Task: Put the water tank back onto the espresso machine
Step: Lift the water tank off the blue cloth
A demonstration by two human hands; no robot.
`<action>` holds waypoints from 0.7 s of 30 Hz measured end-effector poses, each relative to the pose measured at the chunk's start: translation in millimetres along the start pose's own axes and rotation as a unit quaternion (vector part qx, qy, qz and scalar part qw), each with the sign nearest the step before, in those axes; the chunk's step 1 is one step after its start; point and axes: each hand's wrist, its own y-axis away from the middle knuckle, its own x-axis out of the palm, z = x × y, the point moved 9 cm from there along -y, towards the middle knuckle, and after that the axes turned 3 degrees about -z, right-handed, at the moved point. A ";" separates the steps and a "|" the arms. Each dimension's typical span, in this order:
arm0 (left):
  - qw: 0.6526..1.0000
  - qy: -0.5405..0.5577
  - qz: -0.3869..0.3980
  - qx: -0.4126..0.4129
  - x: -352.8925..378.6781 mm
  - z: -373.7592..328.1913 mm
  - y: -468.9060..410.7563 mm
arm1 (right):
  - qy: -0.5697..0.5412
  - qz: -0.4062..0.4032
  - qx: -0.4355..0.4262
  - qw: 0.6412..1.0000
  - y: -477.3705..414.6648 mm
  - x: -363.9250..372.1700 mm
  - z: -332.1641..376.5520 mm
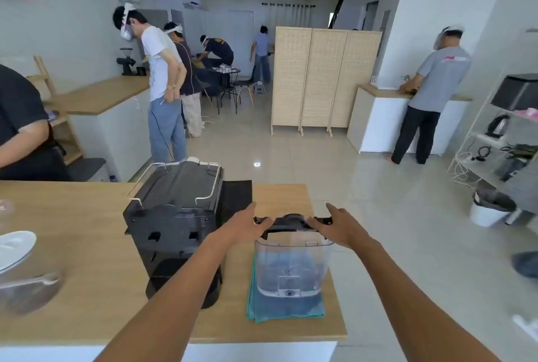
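A clear plastic water tank [292, 265] with a black lid [291, 223] stands upright on a folded teal cloth [286, 308] on the wooden counter. The black espresso machine [174, 222] stands just left of it, its back facing me. My left hand [247, 222] rests on the left end of the tank's lid, fingers spread. On the lid's right end lies my right hand [339, 226], fingers also apart. Neither hand has closed around the tank.
A black mat [235, 197] lies behind the machine. A white plate [14, 246] and a glass lid [27, 289] sit at the counter's left. The counter edge [334, 274] runs close to the tank's right side. Several people stand around the room.
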 end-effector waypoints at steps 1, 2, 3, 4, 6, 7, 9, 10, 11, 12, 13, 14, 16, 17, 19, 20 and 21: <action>1.000 0.008 -0.005 -0.009 2.6 2.5 -0.8 | -0.023 -0.003 0.001 1.000 -0.8 1.8 -2.1; 1.000 0.011 -0.004 -0.025 4.7 6.6 -1.4 | -0.039 -0.007 0.006 0.999 -0.6 1.5 -3.9; 0.999 0.015 -0.002 -0.044 8.7 14.5 -2.0 | -0.050 -0.014 0.006 0.999 -1.3 3.8 -5.9; 0.998 0.024 -0.002 -0.063 11.7 21.6 -3.4 | -0.058 -0.018 0.011 0.998 0.2 4.6 -7.1; 0.996 0.026 -0.010 -0.089 15.8 29.0 -5.4 | -0.064 -0.020 0.024 0.997 -1.4 7.7 -12.2; 0.996 0.033 -0.013 -0.086 17.1 30.7 -6.3 | -0.068 -0.020 0.024 0.997 -2.0 8.2 -13.8; 0.994 0.083 -0.015 -0.070 19.1 28.8 -5.3 | -0.082 -0.018 0.018 0.996 -3.4 8.1 -14.5; 0.992 0.109 -0.017 -0.066 19.4 27.3 -3.4 | -0.096 -0.017 0.016 0.995 -4.4 8.1 -14.7; 0.989 0.131 -0.023 -0.062 19.1 26.1 -1.6 | -0.115 -0.018 0.014 0.993 -5.0 8.2 -15.0; 0.986 0.150 -0.034 -0.059 18.2 25.4 -0.3 | -0.135 -0.018 0.010 0.991 -4.4 8.8 -15.0; 0.983 0.167 -0.048 -0.054 16.7 25.5 0.3 | -0.157 -0.019 0.003 0.987 -4.0 9.0 -14.6; 0.980 0.185 -0.060 -0.047 14.9 25.3 1.5 | -0.178 -0.024 -0.008 0.984 -3.2 8.9 -13.4; 0.971 0.223 -0.081 -0.022 11.2 26.7 2.1 | -0.216 -0.042 -0.039 0.975 0.4 7.4 -9.2; 0.968 0.235 -0.089 -0.008 9.3 26.9 2.2 | -0.234 -0.055 -0.054 0.969 2.5 6.4 -7.5; 0.963 0.245 -0.111 0.021 4.5 25.6 3.7 | -0.262 -0.080 -0.074 0.959 6.4 4.5 -5.4; 0.960 0.249 -0.127 0.035 1.7 24.3 5.3 | -0.273 -0.089 -0.082 0.954 8.4 4.2 -4.9; 0.957 0.247 -0.145 0.047 -1.5 22.4 7.3 | -0.281 -0.094 -0.085 0.951 9.5 4.5 -5.0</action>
